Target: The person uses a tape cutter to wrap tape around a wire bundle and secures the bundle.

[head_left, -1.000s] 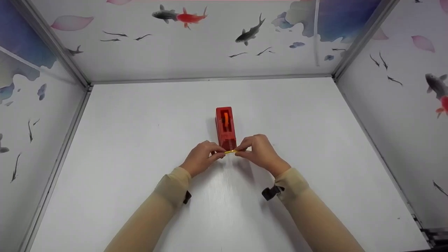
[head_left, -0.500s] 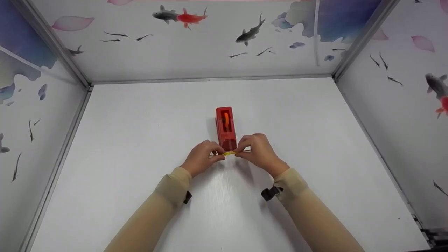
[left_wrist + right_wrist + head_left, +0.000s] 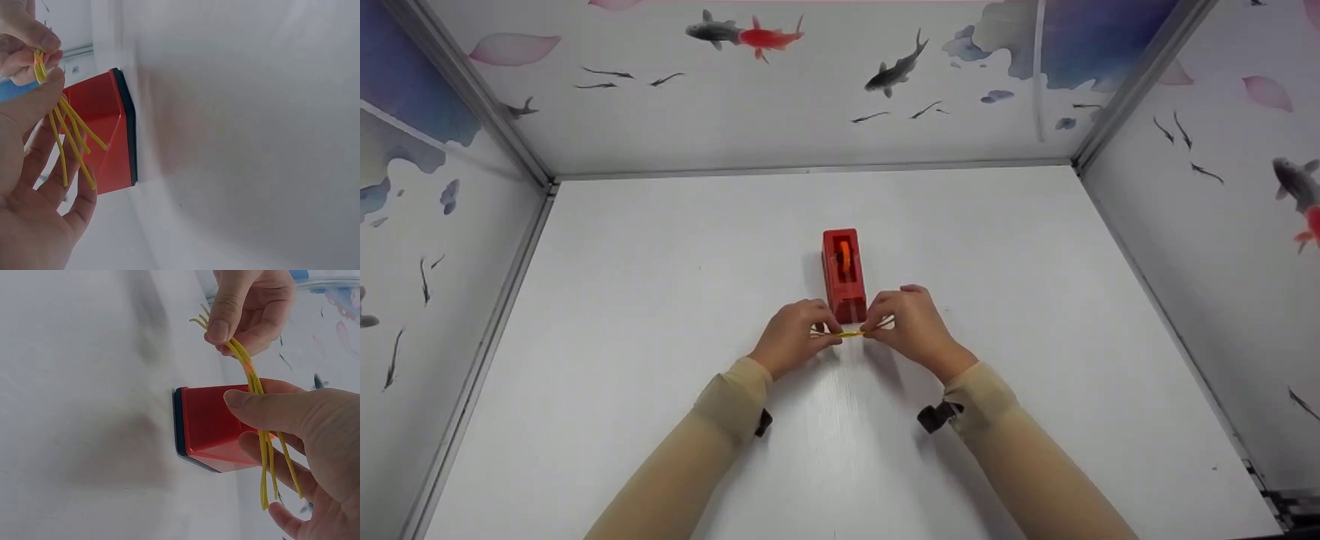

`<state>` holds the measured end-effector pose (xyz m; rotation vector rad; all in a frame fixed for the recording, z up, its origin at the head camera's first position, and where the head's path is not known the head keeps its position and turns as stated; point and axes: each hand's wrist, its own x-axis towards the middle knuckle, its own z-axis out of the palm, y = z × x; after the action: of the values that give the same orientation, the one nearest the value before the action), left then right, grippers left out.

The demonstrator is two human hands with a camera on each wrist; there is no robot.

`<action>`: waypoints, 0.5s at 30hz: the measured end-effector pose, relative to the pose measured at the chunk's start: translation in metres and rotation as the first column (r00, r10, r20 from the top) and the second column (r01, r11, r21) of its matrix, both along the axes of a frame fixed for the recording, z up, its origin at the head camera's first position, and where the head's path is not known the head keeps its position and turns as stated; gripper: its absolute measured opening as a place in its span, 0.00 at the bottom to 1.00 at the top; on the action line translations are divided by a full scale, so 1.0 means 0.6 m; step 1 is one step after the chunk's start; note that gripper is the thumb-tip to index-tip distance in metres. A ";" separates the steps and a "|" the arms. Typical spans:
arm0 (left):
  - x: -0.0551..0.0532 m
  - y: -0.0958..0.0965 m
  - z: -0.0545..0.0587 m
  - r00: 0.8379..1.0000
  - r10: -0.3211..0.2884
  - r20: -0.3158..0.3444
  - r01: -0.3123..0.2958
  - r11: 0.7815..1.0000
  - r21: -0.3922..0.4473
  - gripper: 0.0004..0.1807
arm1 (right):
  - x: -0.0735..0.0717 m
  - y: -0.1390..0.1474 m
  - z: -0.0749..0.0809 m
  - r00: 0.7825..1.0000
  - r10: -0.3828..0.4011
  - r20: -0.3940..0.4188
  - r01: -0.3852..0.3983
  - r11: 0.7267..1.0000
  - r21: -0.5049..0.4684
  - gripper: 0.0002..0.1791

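A bundle of several thin yellow wires (image 3: 241, 352) is stretched between both hands, close in front of a red tape dispenser (image 3: 849, 298). My left hand (image 3: 793, 335) pinches one side of it between thumb and fingertips, loose ends fanning across the palm in the left wrist view. My right hand (image 3: 915, 326) pinches the other side, and its thumb (image 3: 264, 408) crosses the wires. A short band of orange tape (image 3: 249, 367) wraps the bundle between the two grips. The dispenser carries an orange tape roll (image 3: 844, 257).
The white tabletop (image 3: 660, 262) extends around the hands. Printed panels with fish patterns, such as the back panel (image 3: 810, 97), border it at the back and both sides. Both wrists wear black mounts, the right mount (image 3: 936, 417) being the larger in sight.
The wire bundle has come slightly toward me, away from the dispenser's front, and its angle has shifted. Both hands keep their pinch with small finger movements. The dispenser has stayed put.
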<state>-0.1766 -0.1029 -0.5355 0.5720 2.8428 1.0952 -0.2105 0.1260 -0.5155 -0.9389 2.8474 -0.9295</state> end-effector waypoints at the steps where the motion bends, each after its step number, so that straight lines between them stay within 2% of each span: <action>1: 0.000 0.000 0.000 1.000 0.000 -0.004 0.000 1.000 0.000 0.04 | 0.000 0.000 0.000 1.000 -0.002 -0.002 0.002 1.000 0.005 0.08; 11: 0.000 0.004 -0.001 0.997 -0.016 -0.071 0.015 1.000 -0.027 0.04 | 0.004 -0.004 -0.001 0.997 -0.011 -0.071 0.016 0.998 0.062 0.09; 15: 0.001 0.004 0.000 0.997 -0.017 -0.069 0.016 1.000 -0.013 0.06 | 0.005 -0.004 -0.002 0.994 -0.011 -0.106 0.021 0.995 0.095 0.08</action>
<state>-0.1762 -0.1005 -0.5355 0.6432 2.8959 1.0744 -0.2073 0.1234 -0.5168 -0.9854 2.9605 -0.7580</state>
